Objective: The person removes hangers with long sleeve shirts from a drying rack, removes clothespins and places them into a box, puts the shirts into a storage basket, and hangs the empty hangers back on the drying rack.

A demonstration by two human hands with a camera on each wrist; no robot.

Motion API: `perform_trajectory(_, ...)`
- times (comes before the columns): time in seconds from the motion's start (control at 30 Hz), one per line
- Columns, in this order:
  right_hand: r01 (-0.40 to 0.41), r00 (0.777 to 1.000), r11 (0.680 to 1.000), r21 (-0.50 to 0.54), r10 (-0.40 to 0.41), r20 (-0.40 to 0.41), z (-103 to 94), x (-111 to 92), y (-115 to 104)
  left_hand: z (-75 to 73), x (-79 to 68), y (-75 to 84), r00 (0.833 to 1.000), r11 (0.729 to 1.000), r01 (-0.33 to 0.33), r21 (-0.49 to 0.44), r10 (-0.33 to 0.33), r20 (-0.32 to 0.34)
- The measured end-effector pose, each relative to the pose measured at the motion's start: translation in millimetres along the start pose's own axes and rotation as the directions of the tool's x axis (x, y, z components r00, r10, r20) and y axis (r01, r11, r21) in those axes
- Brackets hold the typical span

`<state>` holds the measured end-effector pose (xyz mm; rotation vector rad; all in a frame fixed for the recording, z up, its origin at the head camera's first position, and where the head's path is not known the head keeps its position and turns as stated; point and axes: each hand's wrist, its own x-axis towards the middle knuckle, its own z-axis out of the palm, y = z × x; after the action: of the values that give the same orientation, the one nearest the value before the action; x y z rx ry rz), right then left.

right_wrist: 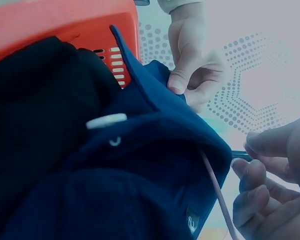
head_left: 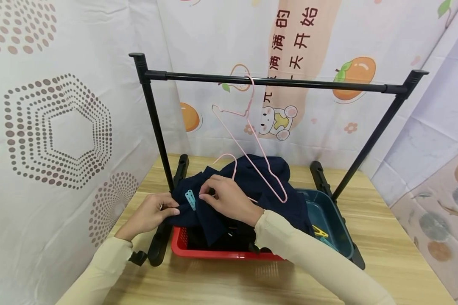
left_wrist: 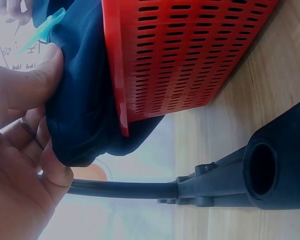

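Note:
A navy garment [head_left: 233, 182] with a small label inside lies bunched over a red basket [head_left: 229, 254]. My left hand [head_left: 152, 214] pinches its left edge between thumb and fingers. A teal clothes peg [head_left: 190, 199] sits on the cloth between my hands. My right hand [head_left: 230, 198] is just right of the peg, its fingers loosely bent; in the right wrist view a small gap separates thumb and fingertips, with nothing seen held. A pink hanger [right_wrist: 217, 190] runs into the garment, and its hook [head_left: 229, 156] rises behind my right hand.
A black rack [head_left: 286, 81] stands over the basket, a second pink hanger [head_left: 261, 142] hanging from its bar. To the right sits a dark teal tray [head_left: 339, 220] with a yellow peg [head_left: 319, 231] in it. Black cloth [right_wrist: 35, 115] lies in the basket.

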<state>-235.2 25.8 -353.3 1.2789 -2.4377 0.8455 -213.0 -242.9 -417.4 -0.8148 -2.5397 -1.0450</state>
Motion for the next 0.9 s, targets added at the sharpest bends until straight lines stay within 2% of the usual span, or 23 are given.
perform_trajectory(0.23, -0.045, 0.999, 0.999, -0.016, 0.045, 0.015, 3.8, 14, -2, -1.4, -0.3, 1.4, 1.0, 1.0, 0.01, 0.002, -0.01, 0.015)
perform_trajectory(0.4, -0.082, 0.993, 0.996, -0.043, 0.086, 0.087, 7.0, 23, -4, -1.9, -0.8, 1.4, 1.0, 1.0, 0.006, -0.001, -0.006, 0.012)
perform_trajectory(0.53, -0.118, 0.979, 0.991, -0.058, 0.126, 0.16, 10.0, 27, -7, -2.0, -0.4, 2.3, 1.0, 1.0, 0.009, -0.005, -0.009, 0.013)
perform_trajectory(0.7, -0.107, 0.968, 0.991, -0.077, 0.121, 0.218, 14.3, 30, -11, -2.0, -0.6, 2.5, 1.0, 1.0, -0.003, -0.001, 0.003, 0.013)
perform_trajectory(0.9, -0.082, 0.973, 0.993, -0.086, 0.098, 0.208, 16.5, 32, -13, -1.8, -0.1, 2.4, 1.0, 1.0, -0.012, 0.011, 0.012, 0.008)
